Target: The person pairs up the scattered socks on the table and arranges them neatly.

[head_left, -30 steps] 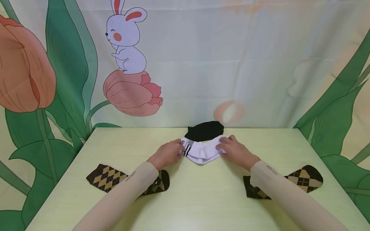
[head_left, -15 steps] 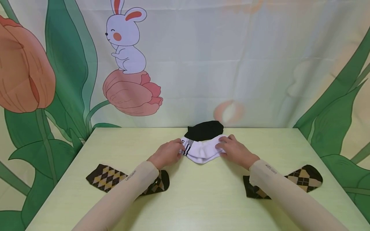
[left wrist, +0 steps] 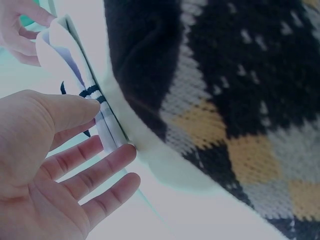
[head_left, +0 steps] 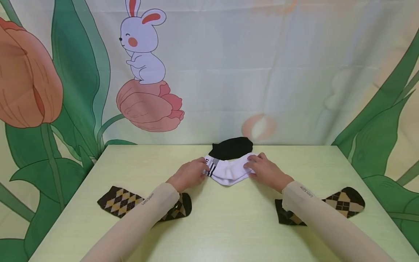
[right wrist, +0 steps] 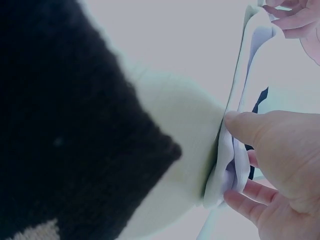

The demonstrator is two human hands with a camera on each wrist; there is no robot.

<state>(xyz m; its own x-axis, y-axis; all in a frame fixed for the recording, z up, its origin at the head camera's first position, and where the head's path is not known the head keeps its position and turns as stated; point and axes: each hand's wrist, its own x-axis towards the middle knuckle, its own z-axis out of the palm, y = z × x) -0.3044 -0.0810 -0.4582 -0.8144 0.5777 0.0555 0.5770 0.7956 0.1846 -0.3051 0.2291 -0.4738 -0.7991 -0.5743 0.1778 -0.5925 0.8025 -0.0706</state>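
White socks (head_left: pixel 229 171), layered one on another with black stripes and lettering at the cuff, lie near the table's far side. At the striped cuff my left hand (head_left: pixel 191 174) pinches them; its thumb (left wrist: pixel 80 111) lies over the stripes, with the other fingers spread below. My right hand (head_left: pixel 269 174) pinches the opposite end, thumb (right wrist: pixel 245 125) on the near side and fingertips partly hidden behind the fabric. Directly behind the white socks is a black sock (head_left: pixel 232 148), partly overlapped by them in the head view.
Argyle socks in brown, tan and black lie at the left (head_left: pixel 122 201) and right (head_left: pixel 345 203), each partly covered by a sleeve. The pale table (head_left: pixel 226 233) ends at a printed cloth backdrop (head_left: pixel 212 72) with a rabbit and tulips.
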